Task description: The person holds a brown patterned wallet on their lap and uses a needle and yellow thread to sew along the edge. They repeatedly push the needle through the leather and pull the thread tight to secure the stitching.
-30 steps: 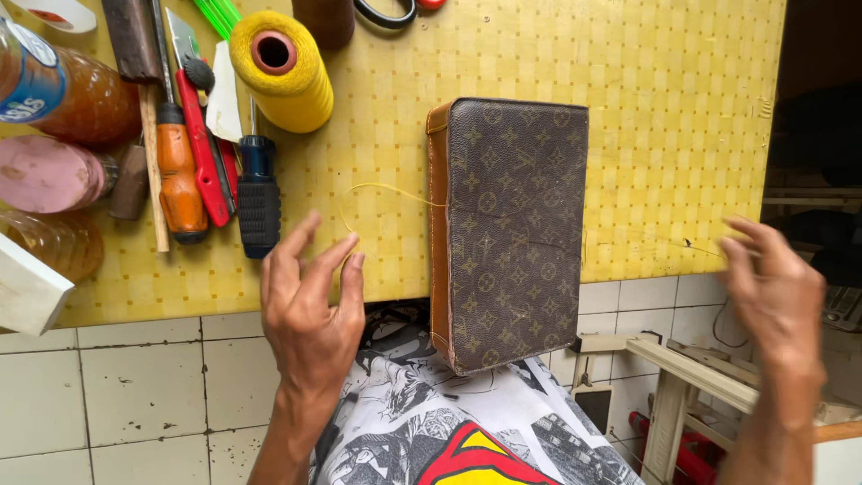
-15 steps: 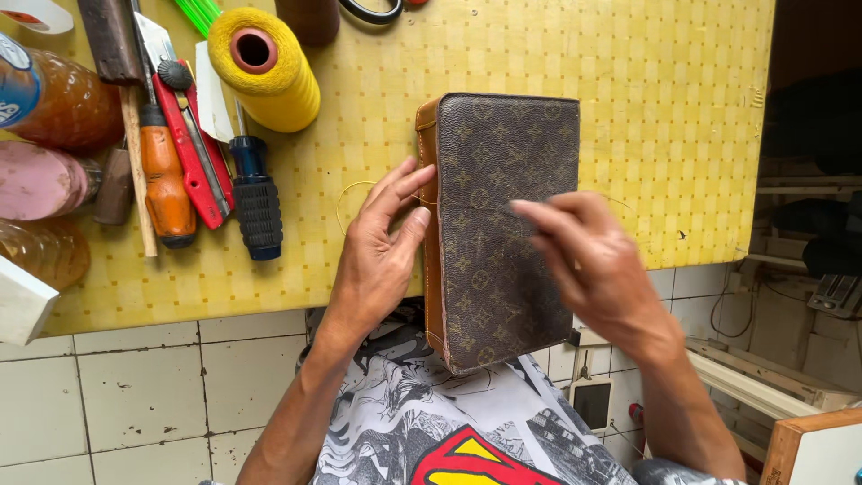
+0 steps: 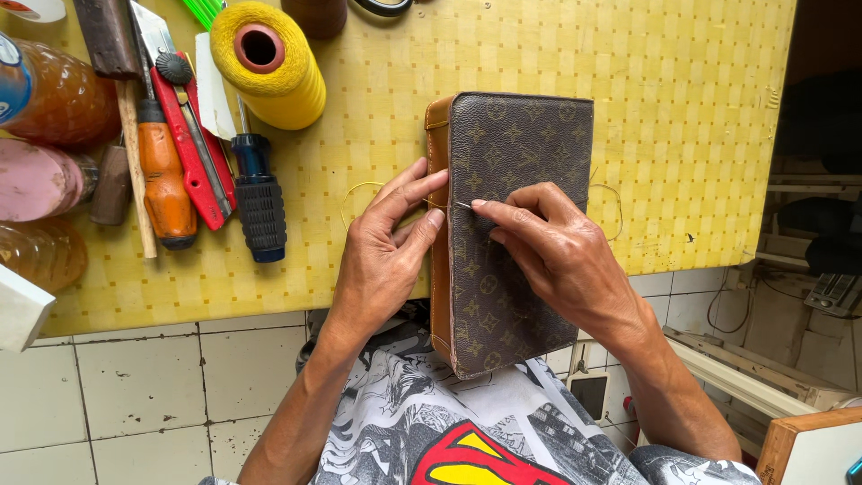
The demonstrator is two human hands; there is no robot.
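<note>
both hands on the wallet's spine edge

the brown patterned wallet (image 3: 516,229) lies flat, long axis running away from the person, far end on the yellow table (image 3: 682,117), near end hanging off the edge over the lap, tan spine to the left. left hand (image 3: 386,256) rests against that spine, fingers loosely curled, fingertips pressing the edge, nothing gripped. right hand (image 3: 561,256) lies on the cover, thumb and forefinger pinched on a thin needle (image 3: 463,206) pointing left toward the spine. a yellow thread (image 3: 352,196) loops on the table beside the left hand. well off to the left: a yellow spool (image 3: 269,63), a dark-handled screwdriver (image 3: 259,202), a red knife (image 3: 193,148).
</note>
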